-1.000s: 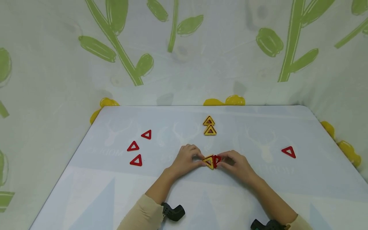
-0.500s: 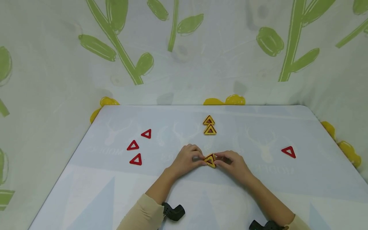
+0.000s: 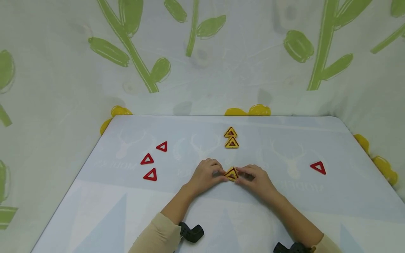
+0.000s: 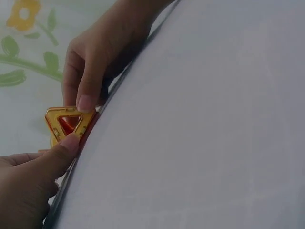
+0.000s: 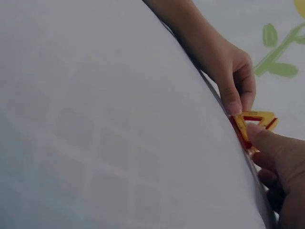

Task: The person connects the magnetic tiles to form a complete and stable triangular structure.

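Observation:
Both hands meet at a small yellow triangular magnetic tile [image 3: 232, 178] near the middle of the table. My left hand [image 3: 205, 175] pinches its left corner between thumb and fingers. On the opposite side, my right hand [image 3: 257, 180] pinches it too. Red tile edges show behind and through the yellow frame [image 4: 53, 125] in the left wrist view, and red shows again around the yellow tile [image 5: 268, 116] in the right wrist view. Whether the red pieces lie flat against it or slope away from it, I cannot tell.
Two yellow triangles with red inside, one upper [image 3: 230, 136] and one lower [image 3: 232, 147], stand farther back. Three red triangle tiles lie left: the far one [image 3: 165, 147], the middle one [image 3: 147, 162], the near one [image 3: 154, 174]. Another red triangle [image 3: 322, 168] lies right.
The red tile pinched by my right hand beside the yellow one has come together with it, now mostly behind the yellow. The yellow piece has turned to point upward. Loose tiles have not moved.

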A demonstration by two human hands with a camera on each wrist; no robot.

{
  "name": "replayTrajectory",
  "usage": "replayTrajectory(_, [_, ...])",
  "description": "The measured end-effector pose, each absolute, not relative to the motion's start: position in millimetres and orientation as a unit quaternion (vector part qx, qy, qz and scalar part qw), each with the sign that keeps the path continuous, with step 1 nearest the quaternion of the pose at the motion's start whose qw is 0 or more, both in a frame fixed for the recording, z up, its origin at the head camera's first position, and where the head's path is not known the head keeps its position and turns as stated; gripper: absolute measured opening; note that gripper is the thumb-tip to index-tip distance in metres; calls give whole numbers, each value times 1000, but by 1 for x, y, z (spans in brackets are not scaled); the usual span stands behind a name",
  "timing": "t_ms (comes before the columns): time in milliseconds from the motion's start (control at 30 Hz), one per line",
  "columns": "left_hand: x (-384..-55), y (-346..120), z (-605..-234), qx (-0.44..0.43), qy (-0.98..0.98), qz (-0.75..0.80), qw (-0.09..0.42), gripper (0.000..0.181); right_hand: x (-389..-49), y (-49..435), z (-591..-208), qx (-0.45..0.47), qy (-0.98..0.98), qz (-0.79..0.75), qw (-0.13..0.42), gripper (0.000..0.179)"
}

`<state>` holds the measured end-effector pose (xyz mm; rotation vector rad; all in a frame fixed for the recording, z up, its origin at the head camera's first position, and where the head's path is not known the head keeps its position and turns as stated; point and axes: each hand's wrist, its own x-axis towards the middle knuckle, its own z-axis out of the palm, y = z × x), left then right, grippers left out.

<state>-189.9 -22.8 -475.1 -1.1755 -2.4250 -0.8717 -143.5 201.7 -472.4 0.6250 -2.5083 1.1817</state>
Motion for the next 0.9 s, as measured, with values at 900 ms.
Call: replayTrajectory(900, [-220, -3, -471, -285, -892, -347, 56, 19, -183, 203, -455, 159, -919, 345, 103, 27])
